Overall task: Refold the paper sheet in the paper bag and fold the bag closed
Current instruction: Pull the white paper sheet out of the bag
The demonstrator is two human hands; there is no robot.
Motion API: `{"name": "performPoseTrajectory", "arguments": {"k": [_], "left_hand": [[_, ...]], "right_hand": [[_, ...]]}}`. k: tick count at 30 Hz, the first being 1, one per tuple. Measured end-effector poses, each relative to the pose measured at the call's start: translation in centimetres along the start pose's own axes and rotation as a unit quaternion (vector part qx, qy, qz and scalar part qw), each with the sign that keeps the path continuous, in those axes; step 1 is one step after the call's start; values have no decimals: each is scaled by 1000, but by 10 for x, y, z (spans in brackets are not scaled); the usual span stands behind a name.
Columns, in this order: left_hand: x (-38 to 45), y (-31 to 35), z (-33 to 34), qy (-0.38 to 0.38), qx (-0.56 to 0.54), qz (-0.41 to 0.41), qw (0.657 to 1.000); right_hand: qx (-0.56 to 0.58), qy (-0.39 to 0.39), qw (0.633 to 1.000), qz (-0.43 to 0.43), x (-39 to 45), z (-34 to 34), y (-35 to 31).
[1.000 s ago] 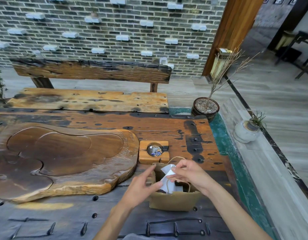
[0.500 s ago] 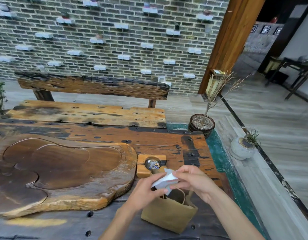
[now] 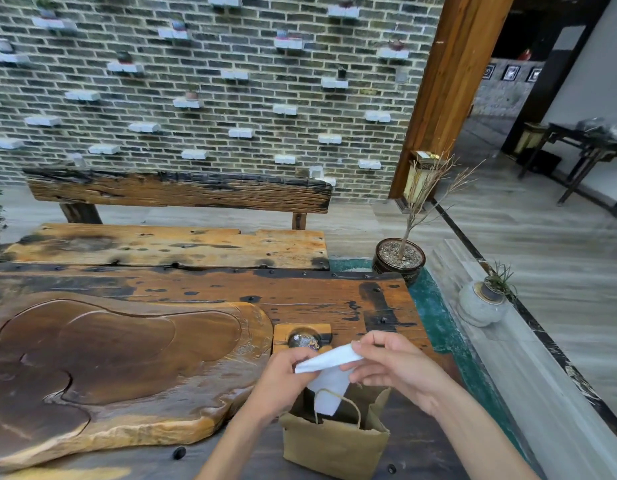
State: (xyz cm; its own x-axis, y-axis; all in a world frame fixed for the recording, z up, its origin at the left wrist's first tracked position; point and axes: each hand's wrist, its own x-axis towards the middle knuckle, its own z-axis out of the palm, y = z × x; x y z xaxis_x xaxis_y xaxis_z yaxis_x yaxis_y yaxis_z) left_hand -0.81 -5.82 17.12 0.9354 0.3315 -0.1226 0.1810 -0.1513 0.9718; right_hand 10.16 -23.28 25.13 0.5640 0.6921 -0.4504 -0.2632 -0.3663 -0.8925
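A small brown paper bag (image 3: 334,448) with twine handles stands open on the dark table, near its front edge. A white paper sheet (image 3: 329,358) is held just above the bag's mouth, and its lower part hangs down into the opening. My left hand (image 3: 284,379) pinches the sheet's left end. My right hand (image 3: 393,365) pinches the right end, fingers curled over the top fold.
A large carved wooden tea tray (image 3: 120,358) lies left of the bag. A small wooden block with a glass ball (image 3: 301,337) sits just behind my hands. A bench (image 3: 175,216), a potted twig (image 3: 398,258) and a grey pot (image 3: 480,306) stand beyond and right.
Both hands have lifted the white sheet up out of the bag, from inside its mouth to above it. The view has tilted upward.
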Motion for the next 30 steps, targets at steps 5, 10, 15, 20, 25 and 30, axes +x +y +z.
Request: {"name": "performPoseTrajectory", "arguments": {"k": [5, 10, 15, 20, 25, 30], "left_hand": [[-3, 29, -13, -7, -182, -9, 983], [-1, 54, -28, 2, -304, -35, 952], [0, 72, -36, -11, -315, -34, 948], [1, 87, -38, -21, -279, -28, 960], [2, 94, -39, 7, -244, -23, 970], [-1, 90, -35, 42, -240, 15, 970]], "right_hand": [[111, -48, 987, -103, -10, -4, -17], [127, 31, 972, -197, -11, -9, -35], [66, 29, 985, -158, -3, 0, -33], [75, -8, 985, -157, -1, 22, -37], [73, 82, 975, -192, 9, 31, -46], [74, 150, 959, -229, 15, 34, -49]]}}
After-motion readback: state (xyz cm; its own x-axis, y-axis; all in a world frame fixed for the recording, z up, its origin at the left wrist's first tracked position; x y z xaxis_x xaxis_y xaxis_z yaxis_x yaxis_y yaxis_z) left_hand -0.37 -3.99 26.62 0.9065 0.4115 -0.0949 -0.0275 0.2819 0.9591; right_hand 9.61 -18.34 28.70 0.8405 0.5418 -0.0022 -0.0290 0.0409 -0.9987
